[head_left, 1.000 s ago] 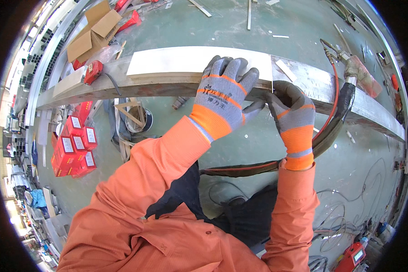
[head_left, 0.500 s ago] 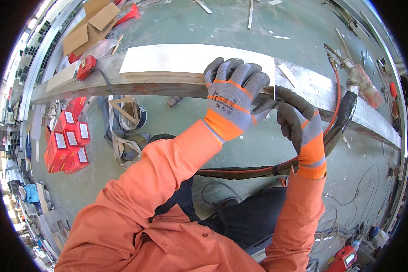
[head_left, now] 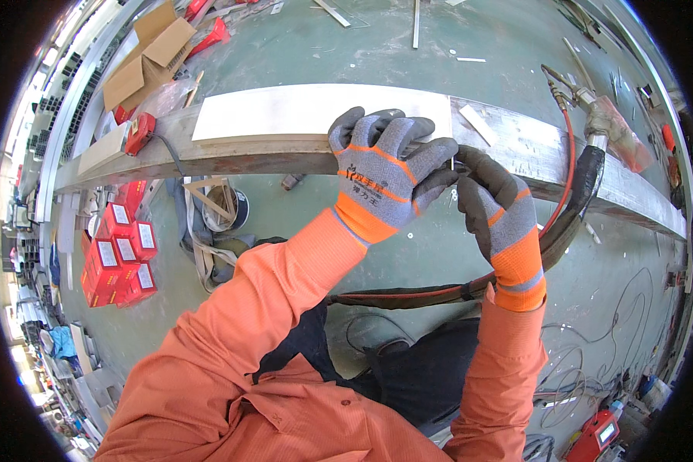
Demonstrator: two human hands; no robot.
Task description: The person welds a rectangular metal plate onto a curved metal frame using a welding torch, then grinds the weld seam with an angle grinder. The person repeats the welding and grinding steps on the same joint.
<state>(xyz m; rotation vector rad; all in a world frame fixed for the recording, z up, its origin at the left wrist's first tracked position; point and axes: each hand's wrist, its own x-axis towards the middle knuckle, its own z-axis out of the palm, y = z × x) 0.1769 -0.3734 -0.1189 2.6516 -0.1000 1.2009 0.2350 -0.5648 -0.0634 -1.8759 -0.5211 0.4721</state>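
Bracing both gloved hands at a white panel's (head_left: 285,112) near edge

The left hand (head_left: 373,185) lies over that edge near the panel's right end, fingers (head_left: 389,127) bent and slightly apart, thumb angled toward the other hand; whether they truly grip the panel, I cannot tell. Just beside it, below the panel's right corner, is the right hand (head_left: 499,204), its fingers curled inward, and I cannot tell whether they hold anything. A thin pale sliver (head_left: 452,163) shows between the hands, too small to identify.

The panel lies flat on a long metal beam (head_left: 527,131). On the same beam, a short white strip (head_left: 478,125) sits at an angle just right of the panel; a red device (head_left: 138,135) is to its left.

Farther right, a red hose (head_left: 567,169) runs down past the beam beside a dark sleeved cable (head_left: 584,192). On the green floor (head_left: 300,65), a bucket (head_left: 240,209) and stacked red boxes (head_left: 123,262) stand to the left, below the beam. An open cardboard box (head_left: 150,58) is at upper left.
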